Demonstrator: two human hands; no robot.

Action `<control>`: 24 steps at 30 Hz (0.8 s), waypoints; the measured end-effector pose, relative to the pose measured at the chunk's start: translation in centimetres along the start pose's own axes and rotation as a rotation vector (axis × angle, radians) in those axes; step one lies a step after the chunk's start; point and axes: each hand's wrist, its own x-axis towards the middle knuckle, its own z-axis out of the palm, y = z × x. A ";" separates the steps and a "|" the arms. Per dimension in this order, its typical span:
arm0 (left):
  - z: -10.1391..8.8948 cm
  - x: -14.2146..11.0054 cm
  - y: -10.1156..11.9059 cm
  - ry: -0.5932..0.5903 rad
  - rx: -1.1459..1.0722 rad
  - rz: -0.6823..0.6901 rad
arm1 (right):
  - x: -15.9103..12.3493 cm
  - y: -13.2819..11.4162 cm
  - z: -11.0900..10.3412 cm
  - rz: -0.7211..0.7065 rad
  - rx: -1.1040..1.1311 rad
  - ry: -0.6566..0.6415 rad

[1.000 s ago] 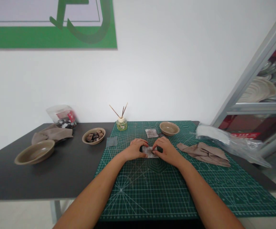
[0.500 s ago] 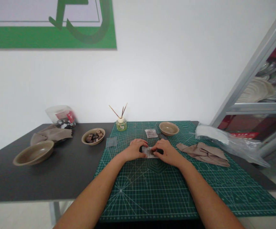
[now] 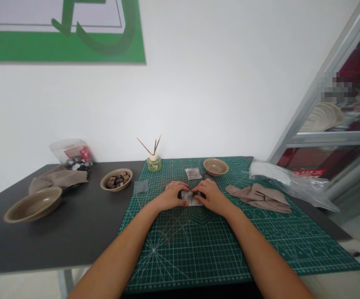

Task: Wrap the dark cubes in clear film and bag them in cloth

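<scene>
Both my hands rest close together on the green cutting mat (image 3: 198, 245). My left hand (image 3: 171, 195) and my right hand (image 3: 209, 195) pinch a small printed paper wrapper (image 3: 189, 198) lying between them, with something dark showing under the fingers at each end. The fingers of both hands are curled down onto it. A second small wrapper (image 3: 193, 173) lies flat just beyond my hands, and a greyish square piece (image 3: 141, 186) lies at the mat's left edge.
On the dark table (image 3: 74, 232) are a large empty bowl (image 3: 33, 204), a small bowl of brown cubes (image 3: 116, 179), a tipped plastic jar (image 3: 72, 154), a beige cloth (image 3: 57, 178). A reed diffuser (image 3: 154, 162), an empty bowl (image 3: 216, 166), another cloth (image 3: 259, 196) and a plastic bag (image 3: 287, 182) are further right.
The camera has turned slightly right, so everything shifted left in view. My hands have stayed on the wrapper, fingers working closer together over it.
</scene>
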 end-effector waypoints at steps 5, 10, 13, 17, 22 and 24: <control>0.0 0.0 -0.1 0.007 -0.007 0.006 | -0.2 0.1 -0.2 0.003 0.026 0.008; 0.0 0.1 -0.1 0.005 -0.018 0.009 | 0.1 -0.5 -0.2 0.025 0.031 -0.009; -0.1 0.1 -0.2 0.003 -0.011 0.006 | 0.2 -0.4 -0.3 0.080 -0.003 0.023; 0.0 0.2 -0.4 0.008 -0.003 0.022 | 0.0 -0.3 -0.3 0.034 0.041 0.003; 0.1 0.3 -0.7 0.005 -0.001 0.020 | 0.2 -0.3 -0.2 0.085 0.003 0.021; 0.1 0.3 -0.7 0.017 -0.003 0.025 | 0.1 -0.2 -0.3 0.104 -0.004 0.031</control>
